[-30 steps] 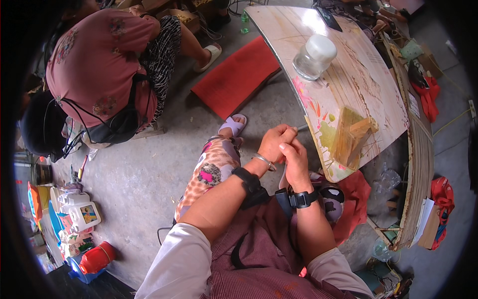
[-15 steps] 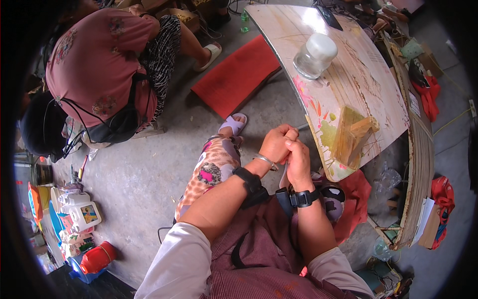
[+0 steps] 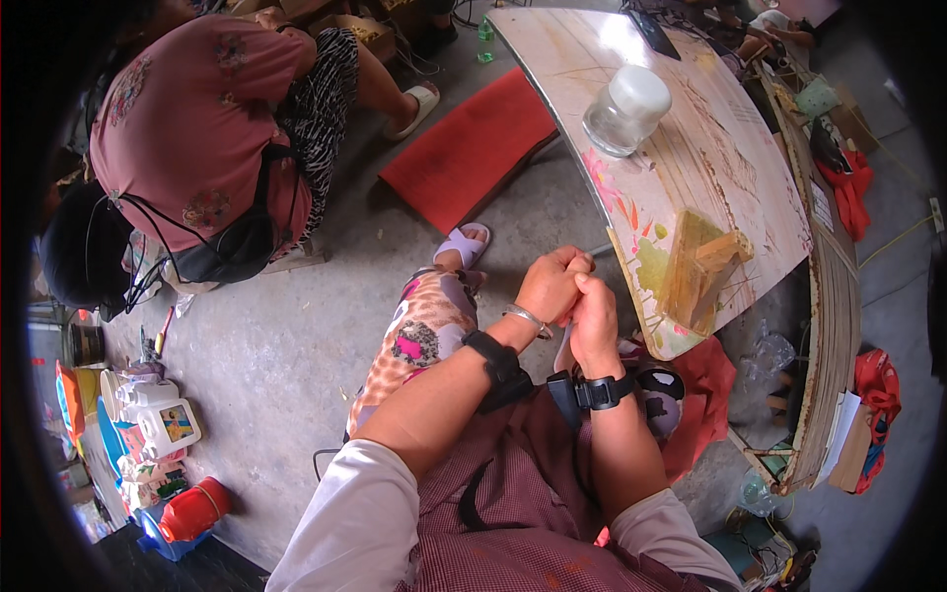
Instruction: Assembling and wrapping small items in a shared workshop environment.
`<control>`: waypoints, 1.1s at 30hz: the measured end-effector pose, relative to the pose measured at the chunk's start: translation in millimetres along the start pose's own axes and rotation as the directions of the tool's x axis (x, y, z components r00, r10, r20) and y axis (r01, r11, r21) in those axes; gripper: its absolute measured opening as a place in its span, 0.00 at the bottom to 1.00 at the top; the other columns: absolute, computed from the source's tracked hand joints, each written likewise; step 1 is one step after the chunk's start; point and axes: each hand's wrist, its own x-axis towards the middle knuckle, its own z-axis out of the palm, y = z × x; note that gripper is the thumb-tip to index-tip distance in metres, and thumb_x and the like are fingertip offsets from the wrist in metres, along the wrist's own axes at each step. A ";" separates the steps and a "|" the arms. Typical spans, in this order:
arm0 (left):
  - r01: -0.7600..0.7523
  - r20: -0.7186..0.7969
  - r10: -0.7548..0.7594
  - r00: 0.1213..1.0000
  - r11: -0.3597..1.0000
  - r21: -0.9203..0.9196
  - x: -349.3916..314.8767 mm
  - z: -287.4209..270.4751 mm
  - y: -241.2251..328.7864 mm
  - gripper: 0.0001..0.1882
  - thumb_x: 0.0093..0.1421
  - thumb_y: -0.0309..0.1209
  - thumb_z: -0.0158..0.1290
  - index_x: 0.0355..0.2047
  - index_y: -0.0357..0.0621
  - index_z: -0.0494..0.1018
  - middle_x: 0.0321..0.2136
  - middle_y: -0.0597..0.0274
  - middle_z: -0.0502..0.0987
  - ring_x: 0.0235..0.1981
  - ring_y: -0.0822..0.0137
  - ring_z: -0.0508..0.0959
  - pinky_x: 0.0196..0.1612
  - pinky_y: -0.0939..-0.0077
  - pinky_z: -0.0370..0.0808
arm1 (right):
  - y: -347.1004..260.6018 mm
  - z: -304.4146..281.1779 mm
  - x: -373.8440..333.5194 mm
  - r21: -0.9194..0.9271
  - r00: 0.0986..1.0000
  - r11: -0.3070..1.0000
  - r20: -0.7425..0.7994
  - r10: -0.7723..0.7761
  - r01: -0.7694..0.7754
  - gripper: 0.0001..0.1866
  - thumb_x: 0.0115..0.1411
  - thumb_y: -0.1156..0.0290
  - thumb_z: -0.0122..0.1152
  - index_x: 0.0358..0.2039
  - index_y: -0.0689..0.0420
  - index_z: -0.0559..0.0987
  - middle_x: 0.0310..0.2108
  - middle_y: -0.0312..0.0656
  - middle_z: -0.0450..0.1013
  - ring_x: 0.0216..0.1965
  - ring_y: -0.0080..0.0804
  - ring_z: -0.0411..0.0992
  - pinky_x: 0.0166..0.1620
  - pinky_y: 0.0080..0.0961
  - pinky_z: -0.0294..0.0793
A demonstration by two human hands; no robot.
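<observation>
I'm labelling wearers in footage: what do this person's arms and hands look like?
White sleeves end near the elbows. The gloveless left hand has a silver bangle and black strap at its wrist; the gloveless right hand has a black buckled wrist strap.

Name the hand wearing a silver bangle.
The left hand: a silver bangle sits between it and a black strap. The right hand has no bangle, just a black band.
</observation>
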 end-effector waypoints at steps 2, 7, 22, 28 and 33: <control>0.003 0.023 -0.003 1.000 1.000 -0.017 0.7 0.0 -1.0 0.15 0.57 0.37 0.39 0.25 0.37 0.67 0.09 0.65 0.65 0.05 0.74 0.62 0.07 0.82 0.58 | 0.1 -0.4 -0.1 -0.005 1.000 1.000 -0.003 0.008 -0.008 0.13 0.51 0.60 0.42 0.23 0.57 0.67 0.17 0.34 0.62 0.17 0.22 0.60 0.20 0.17 0.58; 0.021 0.020 -0.020 1.000 0.999 -0.042 -0.5 -1.4 1.8 0.13 0.55 0.35 0.40 0.25 0.37 0.67 0.08 0.63 0.66 0.05 0.73 0.63 0.07 0.79 0.59 | -0.8 1.8 -0.7 -0.010 1.000 1.000 -0.005 0.016 -0.016 0.15 0.53 0.58 0.40 0.23 0.57 0.67 0.17 0.34 0.62 0.17 0.21 0.60 0.20 0.17 0.58; -0.001 0.031 0.001 1.000 1.000 0.002 -1.5 -5.3 6.3 0.17 0.53 0.40 0.41 0.27 0.36 0.69 0.14 0.62 0.70 0.10 0.74 0.67 0.11 0.82 0.62 | -11.9 12.9 -6.6 -0.109 0.995 0.992 0.082 -0.053 0.062 0.11 0.48 0.62 0.47 0.25 0.58 0.70 0.20 0.33 0.63 0.21 0.18 0.60 0.24 0.15 0.58; -0.087 -0.014 0.088 0.996 0.995 0.047 0.5 -4.2 3.6 0.17 0.52 0.39 0.43 0.25 0.35 0.68 0.11 0.61 0.68 0.06 0.73 0.64 0.08 0.80 0.59 | -13.4 9.7 -5.3 -0.091 0.989 0.994 0.137 -0.048 0.061 0.12 0.44 0.65 0.48 0.26 0.59 0.70 0.22 0.34 0.64 0.22 0.20 0.60 0.25 0.16 0.60; -0.120 -0.030 0.123 0.992 0.988 0.102 1.4 -5.1 2.3 0.17 0.52 0.40 0.43 0.25 0.34 0.68 0.11 0.60 0.68 0.07 0.72 0.65 0.09 0.79 0.61 | -11.7 6.2 -4.3 -0.071 0.985 0.996 0.172 -0.032 0.044 0.13 0.44 0.66 0.47 0.28 0.60 0.70 0.23 0.35 0.64 0.24 0.20 0.61 0.27 0.17 0.60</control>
